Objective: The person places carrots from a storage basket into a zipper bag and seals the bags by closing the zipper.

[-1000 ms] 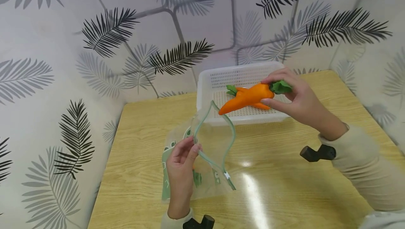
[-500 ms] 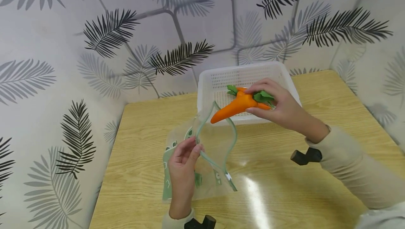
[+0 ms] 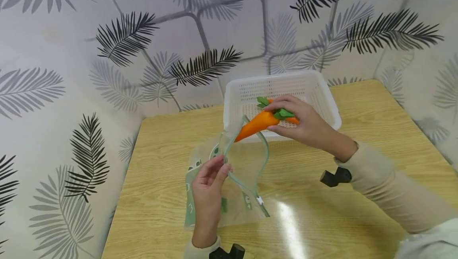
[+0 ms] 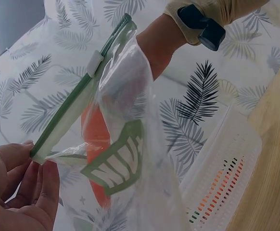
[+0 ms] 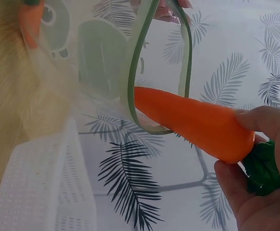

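Observation:
My left hand (image 3: 209, 187) pinches the green-edged rim of a clear zip bag (image 3: 247, 207) whose mouth gapes open. Green printing and a white slider (image 4: 95, 63) mark the bag. The orange carrot (image 3: 257, 125), with a green leafy top, is held by its thick end between the thumb and fingers of my right hand (image 3: 298, 121). Its tapered tip passes inside the bag's mouth, as the carrot (image 5: 202, 122) in the right wrist view shows. Another carrot (image 5: 30, 24) appears at that view's top left; whether it lies inside the bag I cannot tell.
A white perforated basket (image 3: 330, 108) stands behind the bag, against the leaf-patterned backdrop (image 3: 229, 20). Inside it are orange carrots with green tops, partly hidden by my right hand. Everything rests on a wood-grain table (image 3: 161, 139).
My right hand has moved left and slightly down with the carrot, from over the basket toward the bag, and the tip has entered its mouth. The left hand has barely moved.

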Action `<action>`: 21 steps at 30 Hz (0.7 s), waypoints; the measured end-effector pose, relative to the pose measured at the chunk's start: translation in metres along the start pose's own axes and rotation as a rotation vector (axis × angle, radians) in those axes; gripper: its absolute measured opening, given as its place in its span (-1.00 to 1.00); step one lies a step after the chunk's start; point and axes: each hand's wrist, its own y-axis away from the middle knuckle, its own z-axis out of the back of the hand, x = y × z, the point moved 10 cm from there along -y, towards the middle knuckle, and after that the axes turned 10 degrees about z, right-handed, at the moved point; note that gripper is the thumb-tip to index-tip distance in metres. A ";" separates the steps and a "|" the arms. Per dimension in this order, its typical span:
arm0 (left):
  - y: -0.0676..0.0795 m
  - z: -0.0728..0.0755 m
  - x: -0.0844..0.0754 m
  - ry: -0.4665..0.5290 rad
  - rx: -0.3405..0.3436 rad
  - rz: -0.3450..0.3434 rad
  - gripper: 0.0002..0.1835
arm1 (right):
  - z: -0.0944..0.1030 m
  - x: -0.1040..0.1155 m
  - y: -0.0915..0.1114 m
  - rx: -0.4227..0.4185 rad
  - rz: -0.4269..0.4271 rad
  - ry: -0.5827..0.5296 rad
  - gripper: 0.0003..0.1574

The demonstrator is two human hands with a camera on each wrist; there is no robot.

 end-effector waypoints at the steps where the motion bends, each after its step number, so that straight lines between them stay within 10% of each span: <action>1: 0.000 0.000 0.000 0.000 0.000 0.000 -0.72 | -0.002 0.001 -0.001 0.005 0.009 0.005 -0.51; 21: 0.001 -0.003 0.001 -0.030 0.006 0.006 -0.71 | -0.042 -0.036 0.007 0.040 0.053 0.088 -0.47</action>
